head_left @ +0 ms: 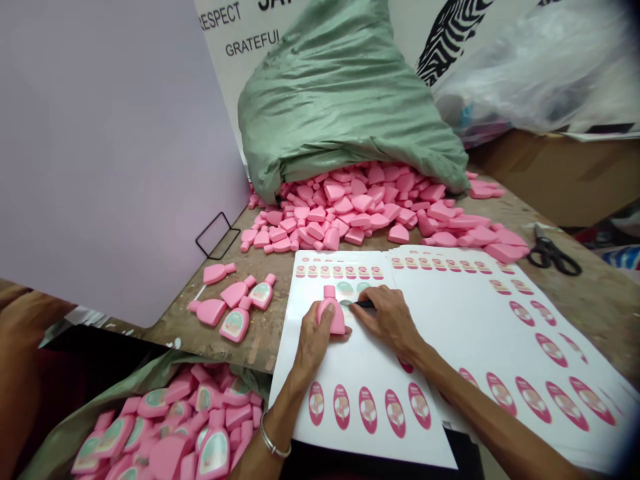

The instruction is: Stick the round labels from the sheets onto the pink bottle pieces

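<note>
Under our hands, white label sheets [350,360] printed with pink-edged ovals lie on a scuffed brown table [260,337]; beyond them, a creased green sack [340,100] spills smooth pink bottles [345,207] before a lettered white wall [230,75]. Black scissors [554,255] lie to the right of our hands, and a lower sack [107,400] of bottles, many labelled, sits near our left forearm. Our left hand [314,339] is clamped on a wide-bodied bottle [332,315], its cap pointing away; our right hand [389,319] grips a slim dark tool [365,305] just beside it
</note>
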Motion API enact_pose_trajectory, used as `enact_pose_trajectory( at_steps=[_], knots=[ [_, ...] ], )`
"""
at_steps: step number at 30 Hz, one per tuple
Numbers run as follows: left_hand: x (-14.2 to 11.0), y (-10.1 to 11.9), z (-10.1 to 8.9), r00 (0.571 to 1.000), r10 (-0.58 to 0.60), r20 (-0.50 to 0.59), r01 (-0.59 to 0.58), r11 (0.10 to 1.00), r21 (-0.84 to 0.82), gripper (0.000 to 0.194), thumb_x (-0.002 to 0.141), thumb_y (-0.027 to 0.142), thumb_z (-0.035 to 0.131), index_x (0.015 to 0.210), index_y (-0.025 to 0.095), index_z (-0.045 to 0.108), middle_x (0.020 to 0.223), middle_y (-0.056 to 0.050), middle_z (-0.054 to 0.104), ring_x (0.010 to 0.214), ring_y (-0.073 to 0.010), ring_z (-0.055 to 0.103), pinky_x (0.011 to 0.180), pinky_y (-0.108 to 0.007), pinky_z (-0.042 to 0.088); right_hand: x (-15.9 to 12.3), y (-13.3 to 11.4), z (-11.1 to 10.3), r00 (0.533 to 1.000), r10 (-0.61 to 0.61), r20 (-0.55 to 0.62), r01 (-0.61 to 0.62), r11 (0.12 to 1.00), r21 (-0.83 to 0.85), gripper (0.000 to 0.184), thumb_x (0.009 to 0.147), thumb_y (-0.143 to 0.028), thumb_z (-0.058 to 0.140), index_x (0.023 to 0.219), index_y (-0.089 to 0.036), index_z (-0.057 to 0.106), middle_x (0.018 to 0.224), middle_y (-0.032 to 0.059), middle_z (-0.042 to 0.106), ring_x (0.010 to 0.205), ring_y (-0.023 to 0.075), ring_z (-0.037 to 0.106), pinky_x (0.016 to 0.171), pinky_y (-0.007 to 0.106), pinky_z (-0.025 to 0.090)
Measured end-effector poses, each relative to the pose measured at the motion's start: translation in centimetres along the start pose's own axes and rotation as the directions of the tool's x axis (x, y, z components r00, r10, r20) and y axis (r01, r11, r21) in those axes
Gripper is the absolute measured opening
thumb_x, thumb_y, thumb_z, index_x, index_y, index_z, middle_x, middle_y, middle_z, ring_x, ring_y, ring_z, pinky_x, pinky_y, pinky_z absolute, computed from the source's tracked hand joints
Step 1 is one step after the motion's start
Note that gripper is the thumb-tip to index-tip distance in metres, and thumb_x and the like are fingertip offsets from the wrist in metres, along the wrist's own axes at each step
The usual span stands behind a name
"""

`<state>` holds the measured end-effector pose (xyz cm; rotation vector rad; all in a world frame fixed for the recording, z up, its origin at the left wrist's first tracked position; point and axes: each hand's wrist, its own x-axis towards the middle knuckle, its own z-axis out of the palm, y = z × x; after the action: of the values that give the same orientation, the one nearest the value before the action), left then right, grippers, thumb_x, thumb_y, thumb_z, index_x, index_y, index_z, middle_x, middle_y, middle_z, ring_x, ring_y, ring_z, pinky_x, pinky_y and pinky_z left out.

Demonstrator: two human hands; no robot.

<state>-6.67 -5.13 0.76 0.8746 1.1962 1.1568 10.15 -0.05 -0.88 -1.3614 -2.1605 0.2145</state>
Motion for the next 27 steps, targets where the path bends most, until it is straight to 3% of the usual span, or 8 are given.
enact_pose_trajectory(
  at_steps=[4,10,13,17,21,27],
  knots=[
    [0.1,0.1,0.1,1.0,-0.011,0.01,0.012,1.0,-0.025,0.048,0.082,0.053,0.052,0.105,0.011,0.054,0.076,-0.005,0.062,0.065,-0.0184,0.067,0.063,-0.032,0.058,0.0,0.1,0.0,0.985,0.174,0.015,-0.172,0.954,0.247,0.022,0.079,-0.042,0.06,0.073,-0.021,0.054,0.072,0.0018,0.06,0.069,0.0178,0.054,0.068,0.032,0.041],
    [-0.3,0.4,0.0,1.0,-0.001,-0.001,0.001,0.995,-0.095,0.049,0.082,0.053,0.054,0.105,0.011,0.055,0.072,-0.004,0.062,0.065,-0.0189,0.067,0.063,-0.032,0.057,0.5,0.0,-2.3,0.922,0.383,0.051,-0.351,0.777,0.522,0.031,0.079,-0.05,0.059,0.074,-0.02,0.054,0.066,-0.0016,0.054,0.059,0.0126,0.048,0.057,0.026,0.04],
    [-0.8,0.8,0.2,1.0,0.0,-0.016,-0.003,0.972,-0.233,0.05,0.083,0.055,0.051,0.102,0.01,0.058,0.08,-0.009,0.065,0.069,-0.0193,0.067,0.064,-0.033,0.058,0.5,-1.5,-3.5,0.926,0.365,0.099,-0.359,0.765,0.535,0.034,0.078,-0.052,0.061,0.085,-0.019,0.063,0.067,-0.0006,0.058,0.061,0.0131,0.051,0.058,0.026,0.042],
    [-1.4,1.8,0.6,0.999,-0.05,-0.006,0.044,0.922,-0.384,0.056,0.085,0.058,0.045,0.101,0.008,0.063,0.088,-0.013,0.069,0.075,-0.0218,0.068,0.067,-0.035,0.058,0.1,-4.4,-4.2,0.943,0.284,0.174,-0.332,0.762,0.556,0.037,0.079,-0.05,0.06,0.099,-0.02,0.069,0.088,0.0047,0.069,0.076,0.0175,0.06,0.069,0.029,0.047],
    [-1.8,2.5,0.6,0.998,-0.05,0.037,0.061,0.918,-0.392,0.058,0.088,0.058,0.04,0.1,0.007,0.066,0.088,-0.014,0.07,0.077,-0.0231,0.068,0.069,-0.037,0.059,-0.1,-6.0,-4.3,0.958,0.242,0.154,-0.286,0.765,0.577,0.032,0.08,-0.048,0.06,0.093,-0.022,0.072,0.094,0.0057,0.071,0.083,0.0208,0.062,0.074,0.032,0.049],
    [-2.2,2.7,0.2,0.997,-0.025,0.077,0.054,0.915,-0.401,0.057,0.09,0.056,0.037,0.102,0.008,0.066,0.091,-0.014,0.071,0.079,-0.0229,0.068,0.071,-0.037,0.058,-0.1,-6.5,-4.2,0.97,0.215,0.11,-0.24,0.814,0.53,0.028,0.079,-0.045,0.061,0.09,-0.022,0.072,0.087,0.0048,0.07,0.077,0.0189,0.062,0.069,0.032,0.05]
  ],
)
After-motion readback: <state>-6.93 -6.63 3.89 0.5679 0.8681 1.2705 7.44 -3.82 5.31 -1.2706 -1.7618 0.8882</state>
